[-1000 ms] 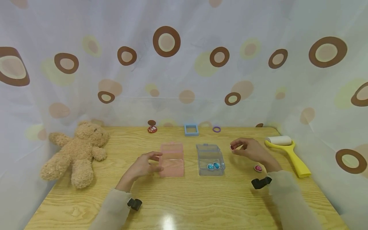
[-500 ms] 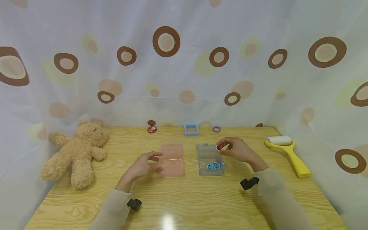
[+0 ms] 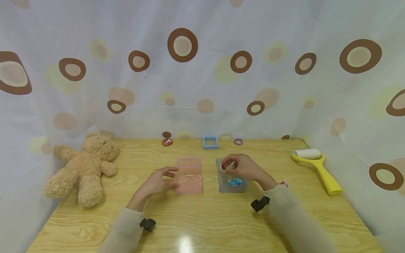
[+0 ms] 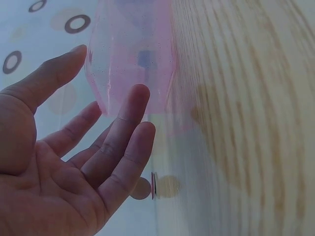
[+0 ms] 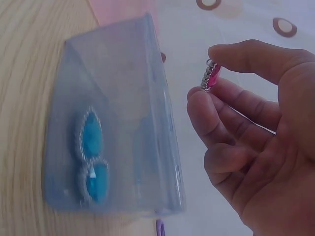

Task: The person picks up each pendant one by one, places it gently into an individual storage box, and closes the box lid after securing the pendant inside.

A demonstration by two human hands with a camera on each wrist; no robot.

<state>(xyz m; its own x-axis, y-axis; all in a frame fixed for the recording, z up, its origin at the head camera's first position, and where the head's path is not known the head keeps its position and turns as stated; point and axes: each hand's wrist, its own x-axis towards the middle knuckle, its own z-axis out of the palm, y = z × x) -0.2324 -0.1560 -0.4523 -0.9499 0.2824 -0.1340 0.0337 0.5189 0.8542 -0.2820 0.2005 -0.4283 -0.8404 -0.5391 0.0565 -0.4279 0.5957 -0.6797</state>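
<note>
Head view shows the right hand (image 3: 243, 168) raised over the clear blue box (image 3: 231, 175), pinching a small pink gem pendant (image 3: 223, 166) between thumb and forefinger. Right wrist view confirms the grip: the pink gem pendant (image 5: 211, 77), rimmed in silver, sits edge-on between the thumb tip and the first finger, beside the box's upper edge and not touching it. Two teardrop-shaped blue gems (image 5: 92, 156) lie side by side on the floor of the clear blue box (image 5: 118, 123), toward its near end.

The left hand (image 3: 157, 183) hangs beside the pink box (image 3: 189, 175), fingers loosely spread and holding nothing; in the left wrist view its fingertips (image 4: 138, 96) are just short of the box's translucent wall (image 4: 133, 54).

Another pink gem (image 3: 284, 183) lies on the wooden table (image 3: 202, 221) by the right sleeve. A teddy bear (image 3: 83, 167) sprawls at the table's left, a yellow lint roller (image 3: 316, 165) at its right. Along the far edge sit a red badge (image 3: 167, 142), a blue square frame (image 3: 210, 142) and a purple ring (image 3: 238, 142).
</note>
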